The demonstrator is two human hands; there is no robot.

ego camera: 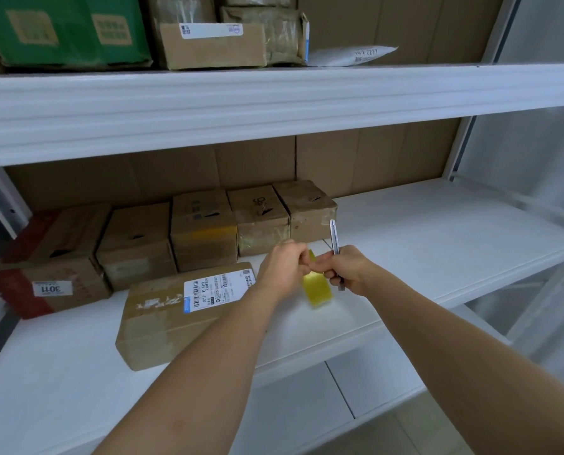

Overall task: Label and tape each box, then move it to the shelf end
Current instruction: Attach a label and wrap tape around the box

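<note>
A flat brown box [162,323] with a white shipping label [219,287] lies on the white middle shelf [421,251], in front of a row of boxes. Both hands meet just right of it, above the shelf. My left hand [285,266] pinches something at the top of a yellowish roll of tape [316,287], which hangs between the hands. My right hand [347,269] grips a slim blue-and-silver utility knife [334,239] that points upward, and its fingers also touch the roll.
Several taped brown boxes [201,224] stand in a row at the back of the shelf, with a red-edged box [54,287] at the left. The upper shelf [274,96] carries a green box [64,31], cartons and a white mailer [352,55].
</note>
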